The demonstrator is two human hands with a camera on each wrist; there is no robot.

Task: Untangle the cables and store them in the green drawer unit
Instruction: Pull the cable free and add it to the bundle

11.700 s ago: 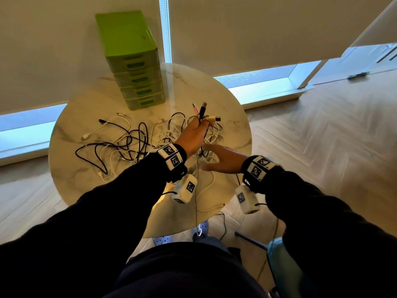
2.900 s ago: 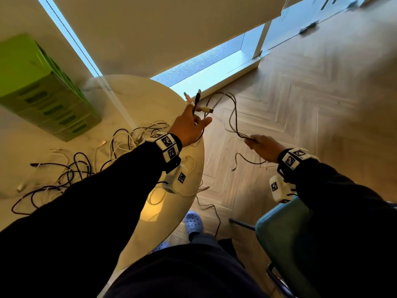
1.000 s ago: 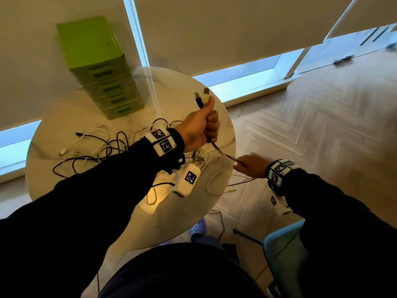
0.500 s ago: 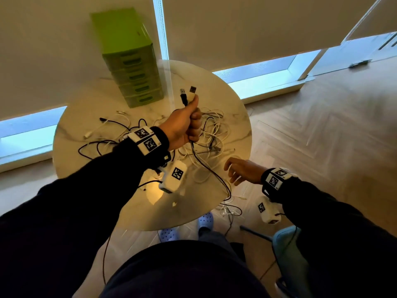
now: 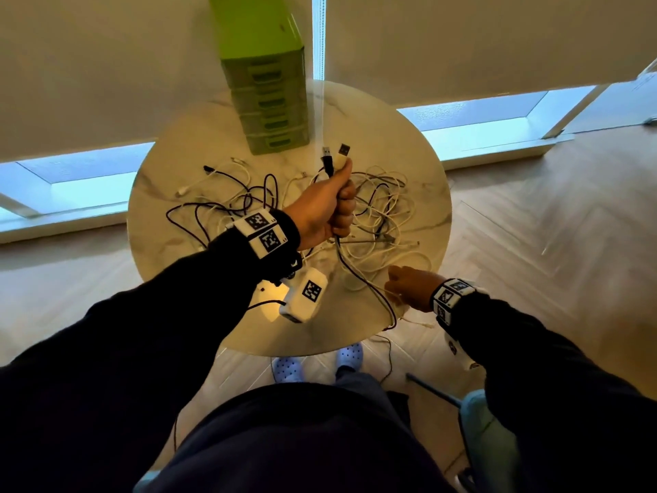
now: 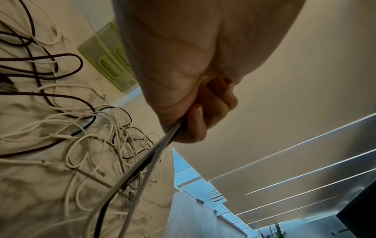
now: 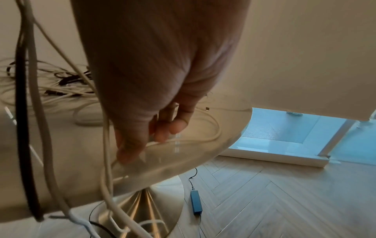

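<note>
My left hand [image 5: 334,208] is raised over the round marble table [image 5: 423,165] and grips a bundle of black and white cables [image 6: 142,169]. Two USB plugs [image 5: 336,156] stick up out of the fist. The bundle hangs down past the table's front edge. More tangled cables [image 5: 377,208] lie spread on the table. The green drawer unit [image 5: 270,101] stands at the far edge with its drawers closed. My right hand [image 5: 409,286] hovers at the front right rim beside the hanging bundle [image 7: 24,112]. Its fingertips [image 7: 162,133] are gathered over a thin white cable; a pinch cannot be made out.
A teal chair [image 5: 487,439] stands at my right and my blue clogs [image 5: 288,368] are under the table. Cable ends trail to the wooden floor, where a blue adapter [image 7: 195,202] lies near the metal table base [image 7: 152,201]. A blind cord [image 5: 320,48] hangs behind the drawers.
My right hand let go of the black cable it had pulled out to the right, then came back over the table's front rim with its fingers drawn together. My left hand keeps its grip.
</note>
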